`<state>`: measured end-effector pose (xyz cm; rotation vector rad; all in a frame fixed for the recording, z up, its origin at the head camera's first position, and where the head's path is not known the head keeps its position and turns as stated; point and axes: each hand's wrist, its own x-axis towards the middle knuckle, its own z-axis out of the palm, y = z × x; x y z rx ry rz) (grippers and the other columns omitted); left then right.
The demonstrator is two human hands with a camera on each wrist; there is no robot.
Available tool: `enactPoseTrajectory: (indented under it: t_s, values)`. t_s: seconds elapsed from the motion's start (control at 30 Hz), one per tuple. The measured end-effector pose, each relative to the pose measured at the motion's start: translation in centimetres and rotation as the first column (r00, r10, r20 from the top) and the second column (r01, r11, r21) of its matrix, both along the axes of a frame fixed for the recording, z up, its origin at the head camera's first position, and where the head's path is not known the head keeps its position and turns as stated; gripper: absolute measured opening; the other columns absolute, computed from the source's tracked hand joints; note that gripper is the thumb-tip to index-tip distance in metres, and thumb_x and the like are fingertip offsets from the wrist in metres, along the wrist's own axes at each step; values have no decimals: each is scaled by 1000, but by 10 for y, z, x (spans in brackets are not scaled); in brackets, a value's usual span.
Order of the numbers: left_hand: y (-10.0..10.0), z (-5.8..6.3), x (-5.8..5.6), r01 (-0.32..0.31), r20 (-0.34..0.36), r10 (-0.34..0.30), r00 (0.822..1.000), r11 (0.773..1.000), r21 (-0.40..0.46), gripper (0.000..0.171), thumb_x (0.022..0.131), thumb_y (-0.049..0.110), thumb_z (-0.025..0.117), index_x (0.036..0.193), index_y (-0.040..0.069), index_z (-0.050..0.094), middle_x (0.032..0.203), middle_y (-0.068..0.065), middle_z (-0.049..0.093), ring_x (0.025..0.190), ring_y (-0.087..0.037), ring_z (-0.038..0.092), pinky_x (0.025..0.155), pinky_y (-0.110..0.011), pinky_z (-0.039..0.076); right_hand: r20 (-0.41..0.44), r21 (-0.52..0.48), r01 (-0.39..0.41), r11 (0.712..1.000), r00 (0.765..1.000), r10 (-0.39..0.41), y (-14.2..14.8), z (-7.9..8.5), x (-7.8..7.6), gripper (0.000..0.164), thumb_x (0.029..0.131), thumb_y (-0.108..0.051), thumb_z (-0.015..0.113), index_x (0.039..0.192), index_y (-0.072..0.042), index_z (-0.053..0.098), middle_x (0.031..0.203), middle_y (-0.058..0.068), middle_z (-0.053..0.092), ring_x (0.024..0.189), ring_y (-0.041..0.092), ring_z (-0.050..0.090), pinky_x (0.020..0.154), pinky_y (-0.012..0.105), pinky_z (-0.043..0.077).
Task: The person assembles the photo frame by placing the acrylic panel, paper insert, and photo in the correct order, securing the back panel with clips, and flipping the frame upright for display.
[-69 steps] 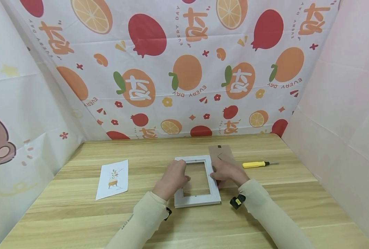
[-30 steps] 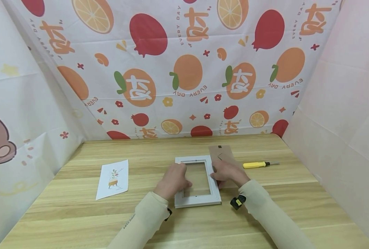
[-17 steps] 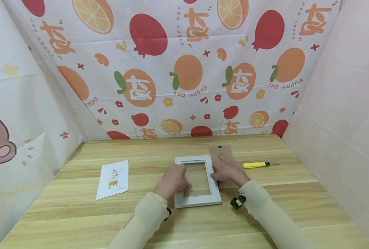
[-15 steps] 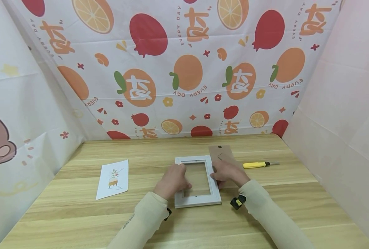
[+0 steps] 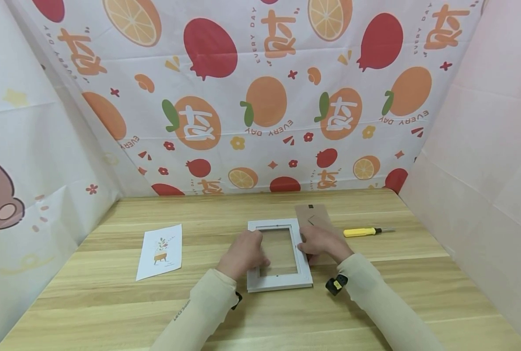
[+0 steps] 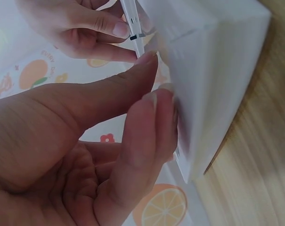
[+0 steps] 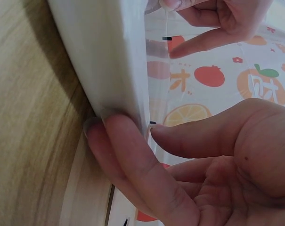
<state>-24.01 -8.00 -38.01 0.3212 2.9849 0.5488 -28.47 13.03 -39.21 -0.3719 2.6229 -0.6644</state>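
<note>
A white rectangular picture frame (image 5: 280,281) lies on the wooden table, its inner edge dotted with small dark tabs; the table's wood grain shows through its opening. My left hand (image 5: 242,253) is at the frame's left side, thumb reaching over the opening. In the left wrist view, its curled fingers (image 6: 141,136) meet the frame's white face, with the thumb tip close by. My right hand (image 5: 322,241) grips the right side. Its fingers (image 7: 137,160) press the outer wall in the right wrist view, and its thumb is at a dark tab on the inner edge.
Partly under my right hand and forearm is a brown backing board (image 5: 310,213). A yellow-handled screwdriver (image 5: 361,232) lies to its right. Off to the left is a white card (image 5: 160,252) with a potted-plant drawing. Fruit-patterned cloth (image 5: 260,146) walls the back of the table.
Compared with 2.3 seconds ago, my left hand has shifted slightly down along the frame's left side, its thumb a little lower. My right hand and the frame stay in place.
</note>
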Motion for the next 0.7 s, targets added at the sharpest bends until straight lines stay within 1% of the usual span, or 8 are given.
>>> enactPoseTrajectory:
  t_s: [0.1, 0.3, 0.4, 0.53, 0.63, 0.7]
  values:
    - [0, 0, 0, 3, 0, -3, 1000, 1000, -5, 36, 74, 23, 94, 86, 3, 66, 69, -4, 58, 60, -17, 54, 56, -27, 41, -6, 4, -7, 1000, 1000, 7, 0, 1, 0, 10, 102, -13, 63, 104, -4, 58, 85, 8, 65, 65, 17, 70, 64, 30, 59]
    - [1, 0, 1, 14, 20, -13, 1000, 999, -43, 36, 81, 32, 89, 78, 5, 67, 54, -2, 56, 49, -14, 52, 53, -26, 39, -17, 12, -16, 1000, 1000, 16, 1, 1, 0, 10, 102, -13, 63, 104, -4, 58, 84, 8, 65, 64, 17, 69, 64, 29, 58]
    - [1, 1, 2, 8, 46, -5, 999, 999, -46, 35, 82, 32, 88, 81, 4, 68, 53, -1, 55, 47, -13, 52, 52, -25, 39, -19, 7, -15, 1000, 1000, 15, 1, 0, 0, 10, 102, -12, 63, 103, -4, 58, 84, 8, 65, 65, 17, 69, 64, 30, 58]
    - [2, 0, 2, -1, 69, 4, 998, 999, -50, 39, 81, 33, 88, 90, 2, 67, 53, -2, 56, 44, -13, 52, 51, -25, 39, -16, 3, -9, 1000, 1000, 9, 1, 0, 0, 9, 101, -12, 63, 103, -5, 58, 84, 8, 65, 64, 17, 69, 64, 30, 58]
    - [2, -1, 1, -2, 76, 6, 997, 999, -52, 40, 80, 33, 89, 92, 2, 66, 52, -2, 57, 43, -13, 52, 51, -25, 39, -14, 3, -4, 1000, 1000, 4, 0, 0, 0, 9, 101, -13, 64, 103, -6, 58, 82, 8, 66, 64, 17, 69, 65, 29, 58]
    - [2, -2, 1, 2, 78, 2, 997, 998, -57, 39, 79, 33, 89, 88, 4, 66, 52, -1, 57, 43, -12, 52, 51, -25, 40, -13, 2, 0, 1000, 1000, 0, 0, -1, 0, 10, 101, -13, 64, 103, -6, 58, 82, 8, 66, 63, 17, 69, 65, 29, 58]
